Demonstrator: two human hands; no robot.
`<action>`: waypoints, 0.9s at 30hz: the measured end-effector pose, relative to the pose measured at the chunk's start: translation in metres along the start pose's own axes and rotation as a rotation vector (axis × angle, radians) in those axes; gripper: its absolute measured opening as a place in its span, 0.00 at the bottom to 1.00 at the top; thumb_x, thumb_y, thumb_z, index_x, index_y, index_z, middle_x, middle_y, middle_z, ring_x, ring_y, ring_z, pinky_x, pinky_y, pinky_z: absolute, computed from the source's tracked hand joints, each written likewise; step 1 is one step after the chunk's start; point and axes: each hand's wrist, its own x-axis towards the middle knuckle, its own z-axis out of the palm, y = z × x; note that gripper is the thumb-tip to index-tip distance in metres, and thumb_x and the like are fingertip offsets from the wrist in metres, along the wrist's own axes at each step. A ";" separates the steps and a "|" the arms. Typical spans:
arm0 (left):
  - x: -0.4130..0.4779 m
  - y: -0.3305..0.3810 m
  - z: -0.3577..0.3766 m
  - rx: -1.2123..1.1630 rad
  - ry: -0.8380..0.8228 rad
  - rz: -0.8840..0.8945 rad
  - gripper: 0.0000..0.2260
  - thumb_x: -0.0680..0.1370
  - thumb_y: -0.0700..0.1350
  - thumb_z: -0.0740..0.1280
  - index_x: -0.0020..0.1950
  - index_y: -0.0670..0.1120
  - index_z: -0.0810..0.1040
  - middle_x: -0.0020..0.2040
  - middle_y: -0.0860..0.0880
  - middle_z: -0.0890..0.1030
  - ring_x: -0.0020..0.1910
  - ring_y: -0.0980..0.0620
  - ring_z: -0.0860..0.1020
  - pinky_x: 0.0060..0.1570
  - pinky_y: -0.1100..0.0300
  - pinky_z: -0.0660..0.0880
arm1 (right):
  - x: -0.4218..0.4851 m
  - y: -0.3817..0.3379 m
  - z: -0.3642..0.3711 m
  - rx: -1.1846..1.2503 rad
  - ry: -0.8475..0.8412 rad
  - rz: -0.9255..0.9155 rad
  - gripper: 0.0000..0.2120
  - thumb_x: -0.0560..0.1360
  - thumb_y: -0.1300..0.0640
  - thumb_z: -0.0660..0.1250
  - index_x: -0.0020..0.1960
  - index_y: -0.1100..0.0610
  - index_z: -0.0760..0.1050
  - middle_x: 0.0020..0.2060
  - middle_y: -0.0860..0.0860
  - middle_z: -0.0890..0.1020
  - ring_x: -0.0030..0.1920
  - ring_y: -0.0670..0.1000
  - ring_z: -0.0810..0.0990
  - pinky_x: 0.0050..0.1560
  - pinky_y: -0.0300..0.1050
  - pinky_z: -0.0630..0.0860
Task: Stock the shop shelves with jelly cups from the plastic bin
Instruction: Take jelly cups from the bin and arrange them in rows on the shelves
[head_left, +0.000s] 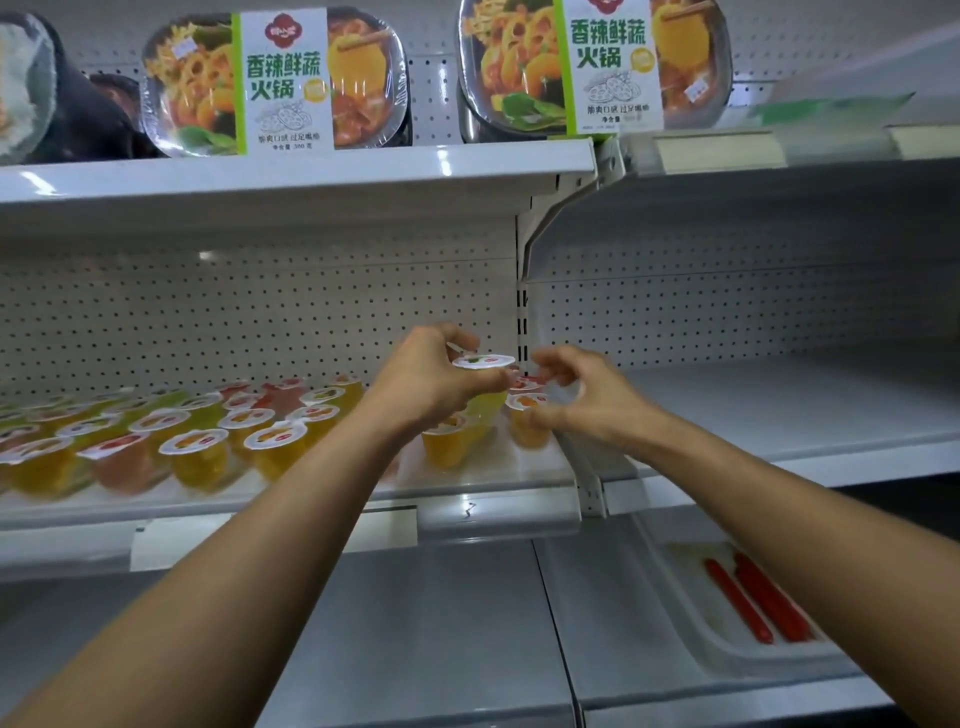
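Cups (197, 447) already line most of the middle shelf (467, 499), centre left; its right end looks part filled. The left hand (436, 384) grips a green cup (483, 361) at mid-frame. The right hand (587, 395) curls beside it, and I cannot tell whether it holds anything.

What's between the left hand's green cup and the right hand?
Head view: right of the pale green jelly cup in the left hand, two white-lidded plastic cups stand on the white shelf: an orange jelly cup, a reddish jelly cup behind it.

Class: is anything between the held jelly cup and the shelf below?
Nothing visible: the left hand holds the green plastic jelly cup over a gap on the white shelf, orange jelly cups close beside it.
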 end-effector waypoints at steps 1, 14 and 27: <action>0.000 0.002 0.002 -0.002 -0.003 0.002 0.26 0.68 0.54 0.78 0.62 0.49 0.75 0.52 0.49 0.79 0.42 0.50 0.82 0.46 0.53 0.82 | -0.003 -0.006 -0.001 0.068 -0.042 -0.013 0.29 0.68 0.58 0.77 0.67 0.53 0.72 0.54 0.47 0.78 0.52 0.42 0.76 0.48 0.29 0.74; -0.005 -0.001 0.018 -0.013 -0.035 0.071 0.24 0.74 0.59 0.70 0.63 0.46 0.76 0.52 0.52 0.79 0.51 0.53 0.78 0.57 0.49 0.77 | -0.015 0.005 0.034 0.277 0.014 0.149 0.13 0.67 0.61 0.77 0.48 0.51 0.80 0.38 0.43 0.84 0.41 0.43 0.82 0.43 0.38 0.77; -0.007 -0.010 0.013 -0.033 0.060 0.080 0.15 0.77 0.53 0.69 0.60 0.47 0.79 0.48 0.51 0.80 0.48 0.53 0.79 0.49 0.56 0.78 | -0.013 0.006 0.052 0.067 0.067 0.299 0.22 0.63 0.55 0.78 0.56 0.51 0.78 0.49 0.49 0.84 0.49 0.51 0.82 0.55 0.50 0.79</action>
